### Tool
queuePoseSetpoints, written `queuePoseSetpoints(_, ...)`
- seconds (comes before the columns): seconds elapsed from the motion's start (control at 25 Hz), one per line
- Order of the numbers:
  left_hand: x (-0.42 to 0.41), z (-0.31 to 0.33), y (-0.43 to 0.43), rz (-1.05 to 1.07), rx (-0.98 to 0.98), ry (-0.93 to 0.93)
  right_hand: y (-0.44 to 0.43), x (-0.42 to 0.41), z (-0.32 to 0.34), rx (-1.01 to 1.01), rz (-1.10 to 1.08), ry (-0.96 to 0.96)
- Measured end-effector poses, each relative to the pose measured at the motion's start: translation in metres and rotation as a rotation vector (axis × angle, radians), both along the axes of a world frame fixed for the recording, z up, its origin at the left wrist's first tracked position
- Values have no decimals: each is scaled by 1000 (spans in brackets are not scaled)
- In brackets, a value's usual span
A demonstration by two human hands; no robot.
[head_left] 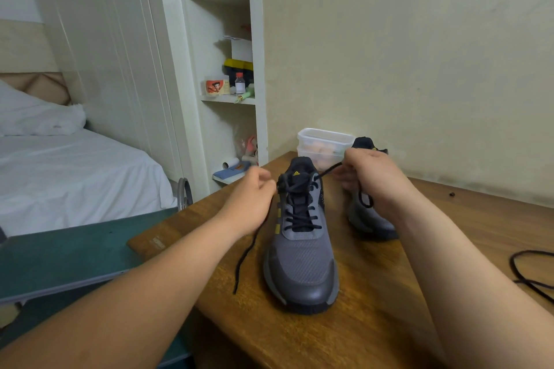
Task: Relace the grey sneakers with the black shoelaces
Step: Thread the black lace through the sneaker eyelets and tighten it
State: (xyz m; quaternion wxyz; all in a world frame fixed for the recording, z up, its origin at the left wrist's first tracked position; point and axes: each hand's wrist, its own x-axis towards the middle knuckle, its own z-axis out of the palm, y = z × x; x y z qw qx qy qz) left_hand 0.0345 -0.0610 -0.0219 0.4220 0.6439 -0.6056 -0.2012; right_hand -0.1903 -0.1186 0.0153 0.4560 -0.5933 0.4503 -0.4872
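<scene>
Squarely before me the grey sneaker (pixel 301 263) stands on the table (pixel 374 332), toe toward me, its black shoelace (pixel 299 214) crossed up the eyelets. My left grip (pixel 254 198) pinches the lace at the top left eyelet, the free end trailing down beside the shoe onto the wood. My right grip (pixel 371 174) is curled round the other end, drawn taut from the top right eyelet, with a small loop hanging under the palm. Behind that wrist the second sneaker (pixel 370 220) stands partly hidden, and a loose black lace (pixel 511 262) lies well apart at the right edge. Two clear plastic tubs (pixel 325 141) are stacked by the wall behind the shoes; they hold pale peach pieces I cannot make out. The table is brown wood, with a green board (pixel 75 257) next to it on the left. Beyond are a white-sheeted bed (pixel 75 174) with a pillow (pixel 36 117), open shelves (pixel 227 99) carrying a small bottle (pixel 239 83) and boxes, and a cream wall (pixel 404 54).
</scene>
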Motion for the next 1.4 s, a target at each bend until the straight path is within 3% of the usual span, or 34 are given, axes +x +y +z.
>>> queuePoseSetpoints(0.08,3,-13,3,-33,85,-36,0,4,-4,9,48,44)
queuePoseSetpoints(0.16,6,-17,2,-40,49,-22,1,5,-6,-10,45,97)
queuePoseSetpoints(0.32,16,-18,0,18,-29,161,1,-2,-5,-45,-126,168)
queuePoseSetpoints(0.44,16,-16,-2,68,-61,185,3,-6,-3,-28,-203,301)
queuePoseSetpoints(0.64,12,-11,-1,85,-103,212,11,-12,10,-38,-191,409)
queuePoseSetpoints(0.76,12,-8,-1,99,-140,219,13,-16,12,-55,-150,578)
queuePoseSetpoints(0.88,9,-2,2,75,-176,109,18,-14,16,-45,12,718)
queuePoseSetpoints(1.08,5,-8,8,-181,-206,-66,22,-1,12,-102,107,680)
queuePoseSetpoints(1.28,9,-4,5,-132,-435,-634,23,1,8,-101,147,719)
queuePoseSetpoints(1.32,9,-3,5,-125,-449,-669,24,1,7,-106,145,715)
queuePoseSetpoints(1.4,8,-5,5,-110,-410,-566,23,1,7,-121,113,684)
